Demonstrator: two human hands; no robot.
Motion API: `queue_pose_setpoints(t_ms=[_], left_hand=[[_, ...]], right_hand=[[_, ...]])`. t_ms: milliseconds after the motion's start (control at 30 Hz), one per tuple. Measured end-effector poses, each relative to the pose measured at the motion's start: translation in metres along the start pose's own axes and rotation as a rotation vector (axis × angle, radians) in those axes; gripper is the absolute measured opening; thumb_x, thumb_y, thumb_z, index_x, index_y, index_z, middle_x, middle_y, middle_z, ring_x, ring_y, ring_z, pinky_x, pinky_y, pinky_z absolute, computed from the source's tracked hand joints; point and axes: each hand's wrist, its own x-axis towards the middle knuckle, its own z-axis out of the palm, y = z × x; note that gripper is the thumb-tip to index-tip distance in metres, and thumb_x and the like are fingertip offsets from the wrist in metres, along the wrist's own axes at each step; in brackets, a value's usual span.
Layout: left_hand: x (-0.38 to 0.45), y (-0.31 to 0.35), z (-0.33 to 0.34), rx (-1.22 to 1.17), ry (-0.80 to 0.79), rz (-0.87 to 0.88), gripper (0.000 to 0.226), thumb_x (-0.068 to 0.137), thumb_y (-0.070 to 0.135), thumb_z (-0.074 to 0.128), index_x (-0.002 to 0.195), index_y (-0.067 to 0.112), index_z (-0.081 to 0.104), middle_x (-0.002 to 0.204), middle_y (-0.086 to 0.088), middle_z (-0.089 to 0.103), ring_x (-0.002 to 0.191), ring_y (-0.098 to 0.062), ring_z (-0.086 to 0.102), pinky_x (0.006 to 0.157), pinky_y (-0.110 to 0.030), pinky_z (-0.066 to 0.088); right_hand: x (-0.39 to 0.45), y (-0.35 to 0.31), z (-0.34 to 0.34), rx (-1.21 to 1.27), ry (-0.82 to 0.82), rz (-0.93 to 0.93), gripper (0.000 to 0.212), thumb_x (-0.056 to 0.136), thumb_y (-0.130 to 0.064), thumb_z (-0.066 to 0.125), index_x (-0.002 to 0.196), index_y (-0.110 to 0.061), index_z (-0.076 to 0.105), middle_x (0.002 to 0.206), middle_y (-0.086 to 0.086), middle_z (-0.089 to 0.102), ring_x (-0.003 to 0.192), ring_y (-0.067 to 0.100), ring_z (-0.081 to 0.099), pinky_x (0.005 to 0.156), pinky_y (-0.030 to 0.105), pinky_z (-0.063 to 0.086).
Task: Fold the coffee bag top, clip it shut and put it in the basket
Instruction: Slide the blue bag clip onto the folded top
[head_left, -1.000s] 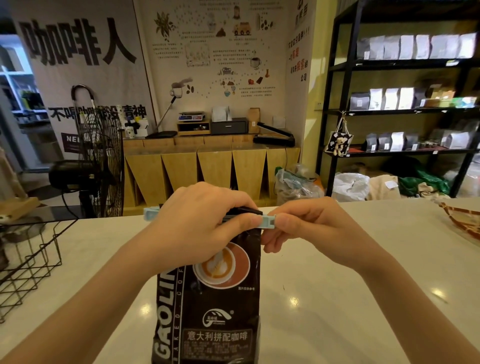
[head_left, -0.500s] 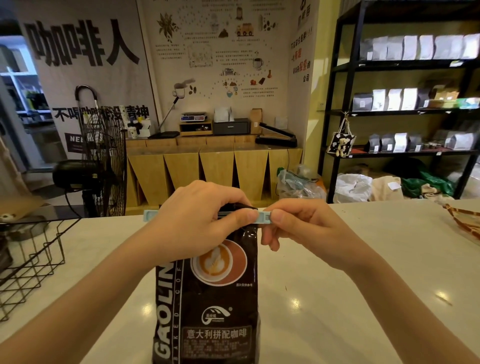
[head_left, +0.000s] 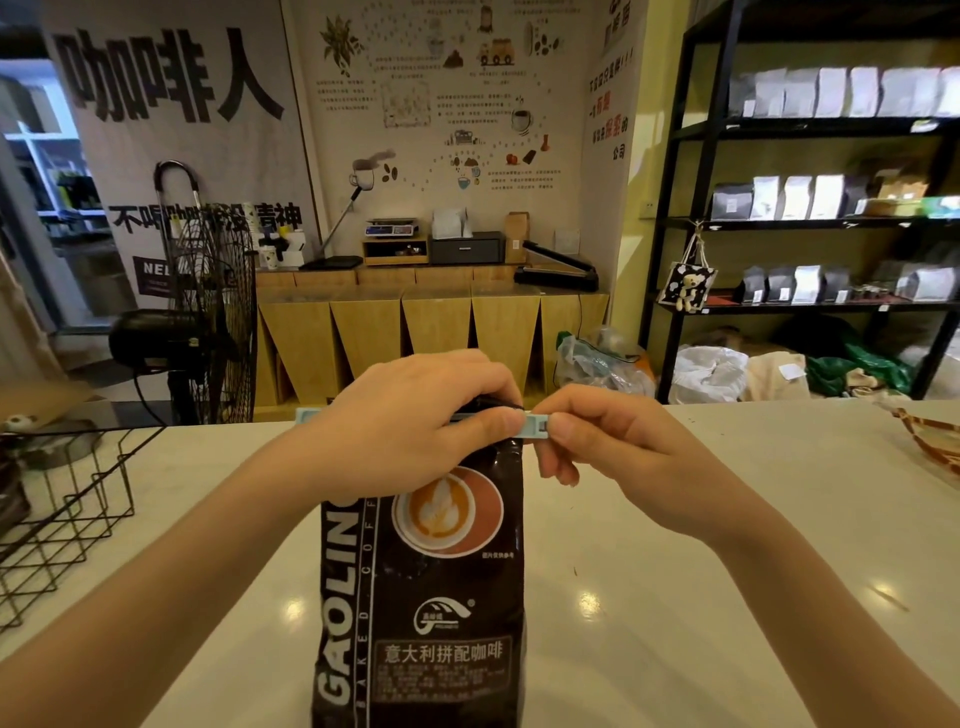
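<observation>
A dark brown coffee bag (head_left: 426, 597) with a latte picture stands upright on the pale counter in front of me. Its top is folded over, and a long light-blue clip (head_left: 535, 425) lies across the fold. My left hand (head_left: 405, 426) covers the fold and the middle of the clip, thumb pressing near the right end. My right hand (head_left: 613, 441) pinches the clip's right end between thumb and fingers. The clip's left tip (head_left: 304, 414) pokes out beyond my left hand. A black wire basket (head_left: 67, 509) stands at the counter's left edge.
A woven tray (head_left: 930, 441) sits at the right edge of the counter (head_left: 675, 597). Beyond the counter are a standing fan (head_left: 208, 312), a wooden cabinet, and black shelves (head_left: 810, 218) with coffee bags on the right.
The clip has straightened and now lies level across the folded top. My right hand pinches its right end more tightly. The bag has barely shifted.
</observation>
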Motion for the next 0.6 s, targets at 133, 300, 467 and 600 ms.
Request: queue_pose_setpoints(t_ms=[133, 300, 467, 600], left_hand=[[-0.001, -0.001, -0.002, -0.107, 0.013, 0.009, 0.017, 0.085, 0.038, 0.045, 0.092, 0.031, 0.059, 0.074, 0.015, 0.058, 0.071, -0.005, 0.056, 0.063, -0.024, 0.044], [-0.003, -0.002, 0.000, -0.149, 0.106, 0.019, 0.016, 0.082, 0.037, 0.051, 0.090, 0.029, 0.062, 0.079, 0.012, 0.063, 0.076, -0.007, 0.059, 0.069, -0.033, 0.052], [-0.008, -0.004, 0.004, -0.095, 0.215, 0.050, 0.035, 0.074, 0.052, 0.046, 0.092, 0.028, 0.063, 0.082, 0.014, 0.062, 0.077, -0.004, 0.058, 0.068, -0.031, 0.051], [-0.011, 0.000, 0.006, -0.034, 0.258, 0.090, 0.042, 0.074, 0.055, 0.037, 0.092, 0.029, 0.063, 0.077, 0.018, 0.057, 0.072, 0.000, 0.055, 0.061, -0.021, 0.044]], right_hand=[[0.000, 0.002, 0.001, 0.064, -0.010, 0.017, 0.023, 0.088, -0.021, 0.041, 0.089, -0.011, 0.063, 0.065, -0.009, 0.062, 0.062, 0.010, 0.054, 0.060, 0.017, 0.045], [0.002, 0.000, 0.004, 0.071, 0.013, 0.015, 0.023, 0.088, -0.022, 0.044, 0.091, -0.011, 0.064, 0.066, -0.008, 0.063, 0.062, 0.011, 0.056, 0.060, 0.018, 0.048], [0.000, -0.009, 0.004, -0.001, 0.075, -0.003, 0.022, 0.085, -0.028, 0.049, 0.089, -0.018, 0.068, 0.070, -0.010, 0.068, 0.064, 0.006, 0.063, 0.062, 0.017, 0.052], [-0.003, -0.011, 0.008, 0.085, 0.140, -0.019, 0.018, 0.068, -0.025, 0.067, 0.085, -0.020, 0.070, 0.073, -0.008, 0.070, 0.070, 0.009, 0.067, 0.066, 0.018, 0.054]])
